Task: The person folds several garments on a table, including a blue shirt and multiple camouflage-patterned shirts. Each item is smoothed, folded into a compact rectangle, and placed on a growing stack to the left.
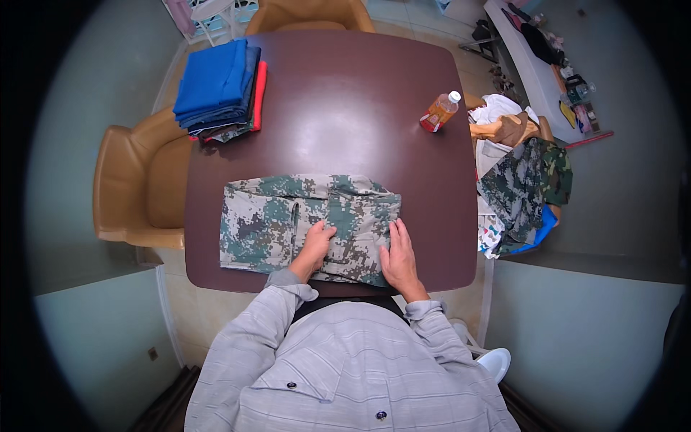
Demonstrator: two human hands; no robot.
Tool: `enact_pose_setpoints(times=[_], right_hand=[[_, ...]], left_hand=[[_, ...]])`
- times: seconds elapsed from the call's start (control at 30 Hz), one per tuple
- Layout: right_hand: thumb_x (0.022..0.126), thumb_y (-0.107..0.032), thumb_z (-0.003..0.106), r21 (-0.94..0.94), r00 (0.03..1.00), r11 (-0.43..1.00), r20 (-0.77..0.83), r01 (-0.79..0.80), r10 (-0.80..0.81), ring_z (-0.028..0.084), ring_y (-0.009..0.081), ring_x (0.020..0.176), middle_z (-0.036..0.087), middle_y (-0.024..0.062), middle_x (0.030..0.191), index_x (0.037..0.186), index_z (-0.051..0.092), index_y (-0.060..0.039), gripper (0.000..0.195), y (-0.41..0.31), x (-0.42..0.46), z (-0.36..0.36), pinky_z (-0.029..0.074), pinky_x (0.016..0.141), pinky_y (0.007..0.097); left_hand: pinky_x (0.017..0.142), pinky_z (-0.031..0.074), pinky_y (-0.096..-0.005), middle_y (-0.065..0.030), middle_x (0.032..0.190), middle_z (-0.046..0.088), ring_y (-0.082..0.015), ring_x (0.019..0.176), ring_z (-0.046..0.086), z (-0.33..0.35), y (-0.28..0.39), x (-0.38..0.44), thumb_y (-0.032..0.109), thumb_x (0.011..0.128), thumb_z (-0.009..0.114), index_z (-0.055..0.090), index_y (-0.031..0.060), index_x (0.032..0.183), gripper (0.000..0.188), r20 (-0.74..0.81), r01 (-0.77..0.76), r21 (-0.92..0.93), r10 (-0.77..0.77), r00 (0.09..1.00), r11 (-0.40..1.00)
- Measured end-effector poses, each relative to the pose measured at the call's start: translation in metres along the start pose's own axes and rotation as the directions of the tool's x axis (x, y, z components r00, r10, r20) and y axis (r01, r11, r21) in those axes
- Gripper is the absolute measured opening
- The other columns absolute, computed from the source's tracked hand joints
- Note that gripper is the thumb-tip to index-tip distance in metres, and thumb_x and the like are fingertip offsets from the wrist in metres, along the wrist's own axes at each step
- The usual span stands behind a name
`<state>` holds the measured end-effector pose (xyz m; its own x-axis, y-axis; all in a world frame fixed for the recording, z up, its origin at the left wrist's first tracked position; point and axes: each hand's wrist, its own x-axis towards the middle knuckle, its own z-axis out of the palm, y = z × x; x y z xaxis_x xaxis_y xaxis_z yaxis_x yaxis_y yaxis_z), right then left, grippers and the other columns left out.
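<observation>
A folded garment in digital camouflage cloth [259, 232], grey-beige, green and brown, lies flat on the dark reddish-brown table [345, 108] before me. On its middle, just right of a dark vertical opening or fold, rests my left hand [314, 248], thumb pointing right. Whether its fingers pinch the cloth is hard to see. My right hand [400, 262] lies along the garment's right edge, palm down with fingers stretched forward and touching the cloth. Some wrinkles run across the garment's far edge.
A stack of folded clothes [213, 81], blue on top, sits at the table's far left. A drink bottle with a white cap [440, 112] stands at the right. Loose clothes [515, 178] are heaped on a right-hand chair. Tan armchairs [162, 178] stand left and beyond.
</observation>
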<state>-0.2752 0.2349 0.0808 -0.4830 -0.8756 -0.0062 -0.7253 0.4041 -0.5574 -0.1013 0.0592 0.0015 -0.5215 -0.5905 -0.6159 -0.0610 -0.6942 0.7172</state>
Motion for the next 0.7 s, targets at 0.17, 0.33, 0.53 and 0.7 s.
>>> enact_pose_setpoints(times=[0.17,0.33,0.53,0.7], right_hand=[[0.102,-0.034,0.068,-0.172,0.980,0.981,0.189,0.092,-0.059,0.024,0.0456,0.162,0.029,0.0234,0.174,0.164,0.038,-0.0002,0.076,0.008,-0.005,0.023,0.024,0.128,0.0623],[0.102,-0.036,0.068,-0.205,0.972,0.976,0.234,0.071,-0.022,0.020,0.0441,0.164,0.024,0.0218,0.176,0.166,0.035,-0.0026,0.079,0.002,-0.004,0.027,0.017,0.129,0.0644],[0.100,-0.038,0.071,-0.181,0.979,0.973,0.168,0.144,-0.113,0.019,0.0432,0.164,0.024,0.0204,0.176,0.166,0.036,-0.0040,0.082,-0.016,0.014,0.024,0.017,0.128,0.0665],[0.100,-0.042,0.071,-0.264,0.961,0.942,0.235,0.206,-0.144,0.021,0.0459,0.162,0.028,0.0216,0.174,0.165,0.039,-0.0041,0.082,-0.006,0.015,0.043,0.019,0.125,0.0711]], left_hand=[[0.082,0.048,-0.0327,-0.0012,0.096,0.065,-0.0147,0.087,0.056,-0.024,-0.025,0.014,0.010,0.099,0.056,0.063,0.0026,0.108,0.013,-0.073,-0.138,-0.022,0.136,0.988,0.990],[0.075,0.046,-0.0354,-0.0020,0.088,0.059,-0.0149,0.083,0.052,-0.025,-0.026,0.010,0.015,0.102,0.057,0.059,0.0032,0.102,0.012,-0.122,-0.225,0.213,0.255,0.959,0.951],[0.079,0.055,-0.0467,-0.0248,0.103,0.072,-0.0367,0.089,0.072,-0.030,-0.008,-0.016,0.027,0.101,0.071,0.063,0.0016,0.123,0.035,-0.131,-0.201,0.597,0.342,0.931,0.777],[0.088,0.057,-0.0549,-0.0295,0.109,0.074,-0.0499,0.104,0.072,-0.028,0.009,-0.046,0.024,0.090,0.081,0.049,0.0051,0.147,0.068,-0.027,-0.245,0.816,0.459,0.888,0.524]])
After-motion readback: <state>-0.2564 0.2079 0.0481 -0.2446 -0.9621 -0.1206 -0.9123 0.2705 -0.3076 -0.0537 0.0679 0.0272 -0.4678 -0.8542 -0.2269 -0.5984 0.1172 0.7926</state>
